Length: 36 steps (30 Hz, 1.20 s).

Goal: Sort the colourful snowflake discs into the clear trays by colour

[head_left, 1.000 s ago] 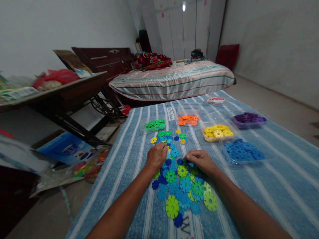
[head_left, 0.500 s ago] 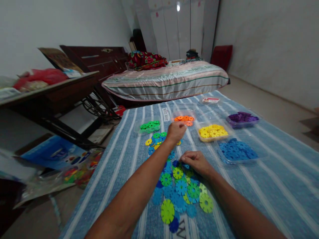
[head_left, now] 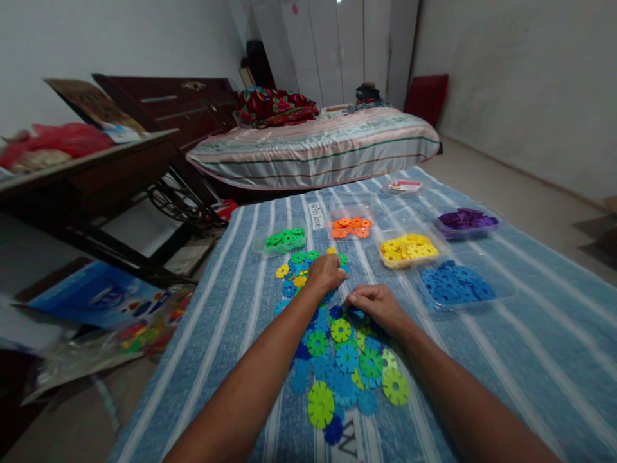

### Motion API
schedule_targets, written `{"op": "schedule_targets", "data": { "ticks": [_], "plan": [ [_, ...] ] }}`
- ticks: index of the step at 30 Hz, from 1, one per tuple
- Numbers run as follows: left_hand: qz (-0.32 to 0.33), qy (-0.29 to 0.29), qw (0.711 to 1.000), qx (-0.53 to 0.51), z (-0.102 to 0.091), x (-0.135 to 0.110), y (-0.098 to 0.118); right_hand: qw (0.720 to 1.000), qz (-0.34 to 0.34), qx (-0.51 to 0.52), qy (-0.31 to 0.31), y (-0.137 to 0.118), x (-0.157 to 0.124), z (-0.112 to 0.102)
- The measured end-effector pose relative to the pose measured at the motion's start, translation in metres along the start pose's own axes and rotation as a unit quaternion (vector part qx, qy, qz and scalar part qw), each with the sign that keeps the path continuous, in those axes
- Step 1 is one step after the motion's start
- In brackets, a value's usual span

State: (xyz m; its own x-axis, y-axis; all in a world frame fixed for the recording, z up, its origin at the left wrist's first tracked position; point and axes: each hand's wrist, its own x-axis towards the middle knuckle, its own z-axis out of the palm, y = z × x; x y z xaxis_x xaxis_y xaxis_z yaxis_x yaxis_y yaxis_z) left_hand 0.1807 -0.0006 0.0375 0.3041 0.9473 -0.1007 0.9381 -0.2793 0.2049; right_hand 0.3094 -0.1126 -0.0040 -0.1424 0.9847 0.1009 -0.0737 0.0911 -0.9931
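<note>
A long pile of slotted plastic discs (head_left: 346,357) in blue, green, lime and yellow spreads over the striped cloth. My left hand (head_left: 328,273) is over the far part of this pile, its fingers curled closed; whatever is in them is hidden. At the pile's right edge, my right hand (head_left: 378,305) has its thumb and fingers pressed together above blue discs, and I cannot make out anything between them. Beyond the left hand stand a clear box of orange discs (head_left: 351,225) and a clear box of green discs (head_left: 285,240).
To the right are boxes of yellow discs (head_left: 409,247), blue discs (head_left: 456,283) and purple discs (head_left: 466,220). A clear lid with a label (head_left: 403,186) lies at the back. A bed (head_left: 313,151) stands behind, and a sewing-machine table (head_left: 91,167) is at the left.
My left hand has come back from the edge of the orange box to the far part of the pile. My right hand has stayed almost in place. The view has shifted slightly.
</note>
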Motion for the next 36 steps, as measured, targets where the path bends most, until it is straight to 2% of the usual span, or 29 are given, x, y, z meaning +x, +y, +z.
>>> {"op": "schedule_targets", "data": {
  "ticks": [5,12,15,17,20,21,22,24,26,27,31,36],
  "plan": [
    [-0.007,-0.007,0.999,-0.043,0.000,-0.002,-0.010,1.000,0.003,-0.004,0.000,0.000,0.000,0.000],
    [-0.001,-0.022,0.974,-0.227,-0.006,0.001,-0.022,1.000,0.009,0.003,0.003,0.000,0.001,0.002],
    [-0.015,-0.037,0.950,-0.311,-0.018,0.003,-0.007,1.000,0.008,0.004,0.000,-0.001,0.001,0.002],
    [-0.025,-0.058,0.918,-0.391,-0.029,0.005,0.014,1.000,0.007,0.001,-0.003,-0.002,0.000,0.002],
    [0.021,-0.097,0.854,-0.510,-0.045,0.009,0.046,1.000,0.005,0.001,-0.004,-0.003,0.000,0.001],
    [0.036,-0.095,0.851,-0.515,-0.050,0.012,0.054,1.000,0.004,0.003,-0.004,-0.002,0.000,0.001],
    [0.052,-0.081,0.862,-0.497,-0.053,0.014,0.058,1.000,0.002,0.004,-0.003,-0.002,0.000,0.001],
    [0.090,-0.028,0.913,-0.396,-0.057,0.019,0.056,1.000,0.001,0.005,-0.001,-0.001,0.000,0.001],
    [0.131,0.019,0.960,-0.247,-0.055,0.019,0.042,1.000,0.001,0.003,0.000,0.001,0.000,0.002],
    [0.141,0.030,0.973,-0.178,-0.053,0.017,0.032,1.000,0.001,0.001,0.000,0.001,0.000,0.002],
    [0.131,0.009,0.991,0.005,-0.040,-0.007,-0.011,1.000,0.002,-0.005,0.001,0.002,0.000,0.002],
    [0.088,-0.021,0.991,0.098,-0.028,-0.044,-0.042,1.000,0.006,-0.013,0.003,0.001,0.000,0.002]
  ]
}}
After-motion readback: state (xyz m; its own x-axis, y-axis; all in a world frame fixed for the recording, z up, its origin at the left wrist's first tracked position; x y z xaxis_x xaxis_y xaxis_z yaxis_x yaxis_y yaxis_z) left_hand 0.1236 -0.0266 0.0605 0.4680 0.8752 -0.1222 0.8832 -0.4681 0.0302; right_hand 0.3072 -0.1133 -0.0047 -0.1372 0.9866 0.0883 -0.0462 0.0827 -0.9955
